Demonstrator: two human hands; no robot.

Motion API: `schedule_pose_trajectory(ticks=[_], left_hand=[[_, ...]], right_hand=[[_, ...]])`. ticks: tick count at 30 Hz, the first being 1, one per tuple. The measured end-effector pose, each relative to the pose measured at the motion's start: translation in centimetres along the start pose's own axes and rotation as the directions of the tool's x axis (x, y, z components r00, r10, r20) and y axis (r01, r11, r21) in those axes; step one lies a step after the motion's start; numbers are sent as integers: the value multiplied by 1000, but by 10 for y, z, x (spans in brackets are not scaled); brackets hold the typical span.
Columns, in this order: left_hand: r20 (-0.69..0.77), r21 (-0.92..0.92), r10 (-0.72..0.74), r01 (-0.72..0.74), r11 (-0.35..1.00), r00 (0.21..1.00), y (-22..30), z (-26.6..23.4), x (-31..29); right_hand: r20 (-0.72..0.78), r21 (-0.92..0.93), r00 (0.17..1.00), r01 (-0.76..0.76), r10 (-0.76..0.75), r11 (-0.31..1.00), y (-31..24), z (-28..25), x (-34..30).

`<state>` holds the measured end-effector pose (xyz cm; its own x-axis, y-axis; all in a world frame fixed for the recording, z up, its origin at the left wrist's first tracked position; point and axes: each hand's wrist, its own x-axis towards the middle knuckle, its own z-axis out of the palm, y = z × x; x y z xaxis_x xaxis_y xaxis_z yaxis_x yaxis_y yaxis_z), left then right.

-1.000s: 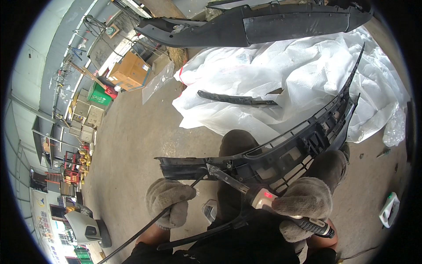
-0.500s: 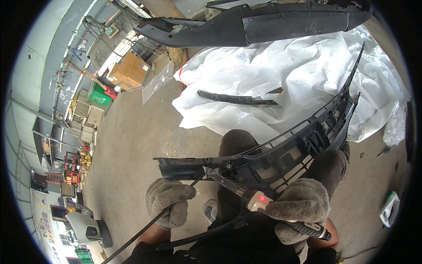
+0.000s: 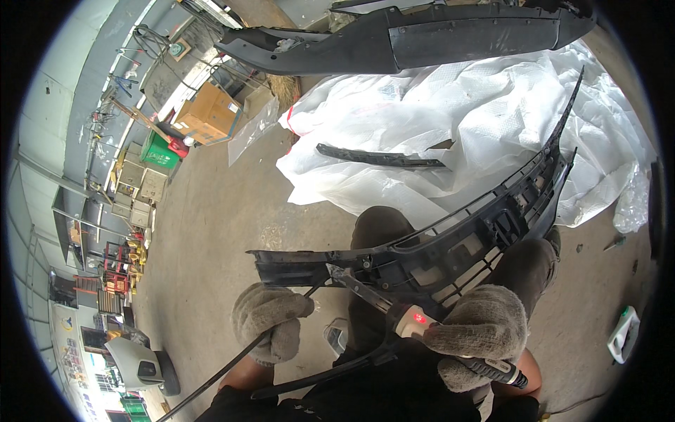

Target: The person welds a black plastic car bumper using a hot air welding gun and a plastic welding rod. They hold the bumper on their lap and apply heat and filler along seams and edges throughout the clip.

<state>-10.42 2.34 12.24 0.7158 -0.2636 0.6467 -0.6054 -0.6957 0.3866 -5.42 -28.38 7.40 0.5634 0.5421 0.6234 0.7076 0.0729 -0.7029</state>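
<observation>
A black plastic car grille [image 3: 330, 261] lies across my knees, its long thin end reaching up to the right. My left hand [image 3: 271, 320], in a grey knit glove, is closed around a thin black plastic rod [image 3: 211, 380]. The rod's upper end meets the flat metal tip of a heated plastic welding iron [image 3: 410, 320] at the grille's lower edge. Gloved too, my right hand [image 3: 485, 327] grips the iron's pale body, which has a red lit display and a black cord end. Whether the tip touches the grille cannot be told.
White plastic sheeting [image 3: 394, 119] covers the floor ahead, with a loose black strip [image 3: 380, 156] on it. Behind lies a large black bumper [image 3: 464, 42]. A cardboard box [image 3: 209, 112] and green bin [image 3: 159, 151] stand left; a white jug [image 3: 623, 335] lies right.
</observation>
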Motion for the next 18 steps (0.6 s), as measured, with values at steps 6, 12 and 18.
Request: schedule_pose_trajectory(ticks=[6, 12, 18], left_hand=[[27, 53, -12, 11, 999, 1000, 11, -11, 2], [-8, 68, -43, 44, 997, 999, 15, -11, 0], [-7, 38, -66, 66, 997, 998, 9, -7, 0]], right_hand=[[-53, 33, 997, 49, -47, 998, 0, 5, 0], [11, -4, 999, 42, -42, 999, 6, 9, -4], [-96, 52, 995, 31, -26, 998, -1, 6, 4]])
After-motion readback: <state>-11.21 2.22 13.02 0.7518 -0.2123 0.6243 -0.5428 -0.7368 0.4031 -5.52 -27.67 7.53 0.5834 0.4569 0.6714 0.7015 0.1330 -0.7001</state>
